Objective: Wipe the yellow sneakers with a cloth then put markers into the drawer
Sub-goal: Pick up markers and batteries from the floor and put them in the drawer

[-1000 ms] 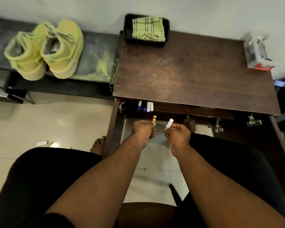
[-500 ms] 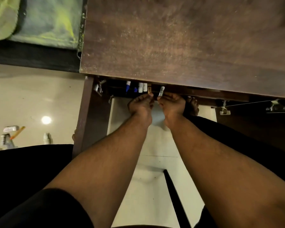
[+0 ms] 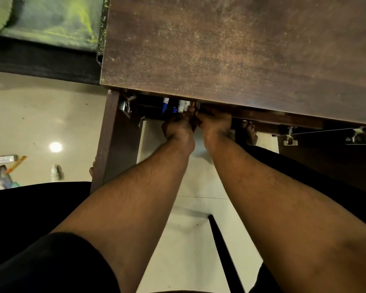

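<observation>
Markers [image 3: 183,105] are seen standing in the drawer [image 3: 152,109] just under the tabletop [image 3: 230,49] near edge, toward its left corner. Light, stiff and smooth they are judged, best pinched mid-barrel. The left hand [image 3: 179,127] and right hand [image 3: 216,123] are curled, fingers each pinching a marker. Label print cannot be read.

Left hand [image 3: 179,127] and right hand [image 3: 215,123] at drawer [image 3: 152,112] edge, markers [image 3: 181,105] inside, under table [image 3: 241,49]
</observation>
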Motion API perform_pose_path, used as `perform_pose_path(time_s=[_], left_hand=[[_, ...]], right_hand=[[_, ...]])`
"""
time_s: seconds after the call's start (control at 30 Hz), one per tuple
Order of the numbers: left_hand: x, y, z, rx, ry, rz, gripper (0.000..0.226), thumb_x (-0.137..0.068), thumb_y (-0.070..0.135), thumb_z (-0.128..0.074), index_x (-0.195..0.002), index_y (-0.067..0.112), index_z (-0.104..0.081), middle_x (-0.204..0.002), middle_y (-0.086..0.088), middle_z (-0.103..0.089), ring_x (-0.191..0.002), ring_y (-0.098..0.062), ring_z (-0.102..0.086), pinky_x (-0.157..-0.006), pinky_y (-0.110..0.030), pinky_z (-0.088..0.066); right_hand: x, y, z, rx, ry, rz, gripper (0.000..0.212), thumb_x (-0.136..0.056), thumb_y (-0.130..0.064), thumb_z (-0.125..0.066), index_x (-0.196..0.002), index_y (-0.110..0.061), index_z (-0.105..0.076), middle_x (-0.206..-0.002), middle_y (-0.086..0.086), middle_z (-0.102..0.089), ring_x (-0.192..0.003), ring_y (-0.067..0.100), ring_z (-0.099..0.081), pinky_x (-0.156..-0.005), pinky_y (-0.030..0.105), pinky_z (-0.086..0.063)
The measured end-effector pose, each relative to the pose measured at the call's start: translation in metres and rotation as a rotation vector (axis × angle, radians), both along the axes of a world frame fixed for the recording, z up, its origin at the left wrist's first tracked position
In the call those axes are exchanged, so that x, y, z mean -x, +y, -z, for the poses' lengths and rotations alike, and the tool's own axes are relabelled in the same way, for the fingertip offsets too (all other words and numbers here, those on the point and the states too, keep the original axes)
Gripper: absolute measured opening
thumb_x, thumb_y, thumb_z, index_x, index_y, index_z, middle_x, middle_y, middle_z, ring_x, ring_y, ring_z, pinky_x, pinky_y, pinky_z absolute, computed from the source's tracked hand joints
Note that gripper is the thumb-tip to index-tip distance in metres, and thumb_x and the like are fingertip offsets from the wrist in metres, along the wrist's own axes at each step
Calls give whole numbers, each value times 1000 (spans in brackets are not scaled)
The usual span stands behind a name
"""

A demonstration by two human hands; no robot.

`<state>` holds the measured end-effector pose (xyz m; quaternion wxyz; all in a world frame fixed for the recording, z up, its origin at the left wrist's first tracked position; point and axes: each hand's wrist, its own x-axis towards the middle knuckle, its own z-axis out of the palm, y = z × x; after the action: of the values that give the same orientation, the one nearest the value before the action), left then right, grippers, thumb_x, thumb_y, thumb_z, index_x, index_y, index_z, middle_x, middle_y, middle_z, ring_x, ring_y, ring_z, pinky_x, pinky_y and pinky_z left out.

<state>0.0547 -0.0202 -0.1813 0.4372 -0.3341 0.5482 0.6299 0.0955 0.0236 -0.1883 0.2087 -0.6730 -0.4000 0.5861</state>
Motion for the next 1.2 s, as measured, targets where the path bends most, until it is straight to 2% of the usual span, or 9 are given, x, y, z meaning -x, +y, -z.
perform_pose_path(time_s=[0.17,0.3,0.4,0.57,0.7,0.8,0.9,1.0,1.2], left_hand=[[3,-7,-5,20,28,82,16,-78,14,-78,-89,7,-69,-91,-14,-74,-80,-22,-72,-74,-36,-60],[6,-27,-5,78,69,196,24,-89,38,-65,-87,14,-64,-84,-4,-71,-72,-14,-67,-69,-30,-56],[3,-48,-23,93,69,305,23,-97,35,-52,-81,18,-55,-78,0,-60,-66,-13,-57,-65,-27,-46],[-16,-98,-79,143,371,567,15,-87,23,-68,-76,13,-65,-77,-7,-65,-76,-23,-59,-68,-31,-46],[-13,-134,-140,159,721,905,33,-89,17,-65,-119,3,-65,-113,-12,-67,-108,-25,-61,-91,-26,-45],[-3,-152,-194,201,932,1043,46,-88,19,-64,-132,6,-56,-125,-11,-63,-117,-23,-58,-101,-27,-43],[12,-177,-245,227,1109,1049,49,-87,22,-63,-134,9,-54,-132,-11,-59,-121,-24,-56,-102,-35,-44],[32,-201,-289,307,1243,1008,42,-87,27,-60,-128,15,-58,-126,-10,-61,-110,-26,-60,-94,-36,-50],[100,-253,-327,437,1307,783,37,-89,23,-60,-125,14,-60,-125,-11,-62,-115,-29,-57,-96,-35,-47]], right_hand=[[1,-5,-2,-9,40,-16,27,-76,4,-72,-83,-22,-69,-97,2,-73,-94,19,-69,-88,39,-56],[-7,-10,-13,-62,6,-8,27,-78,1,-73,-104,-8,-69,-103,4,-71,-98,17,-66,-88,26,-52],[-15,-14,-31,-86,-49,-57,28,-78,3,-72,-105,-1,-69,-93,1,-68,-87,13,-63,-77,16,-50],[-35,-37,-83,-137,-209,-273,33,-77,-1,-72,-108,-10,-70,-85,2,-66,-86,16,-61,-89,29,-50],[-50,-72,-144,-235,-246,-441,34,-78,-3,-72,-112,-10,-69,-91,4,-66,-86,12,-58,-88,24,-46],[-56,-103,-195,-325,-282,-545,36,-78,-4,-73,-113,-9,-68,-95,3,-68,-89,12,-60,-87,21,-46],[-49,-137,-241,-464,-305,-649,34,-78,-8,-74,-111,-12,-69,-105,5,-71,-102,15,-64,-90,25,-49],[-27,-161,-283,-595,-329,-787,31,-80,-11,-72,-110,-14,-70,-105,4,-71,-94,15,-64,-82,23,-47],[55,-200,-331,-798,-284,-1080,32,-82,-9,-69,-114,-9,-69,-112,6,-69,-101,18,-63,-76,18,-41]])
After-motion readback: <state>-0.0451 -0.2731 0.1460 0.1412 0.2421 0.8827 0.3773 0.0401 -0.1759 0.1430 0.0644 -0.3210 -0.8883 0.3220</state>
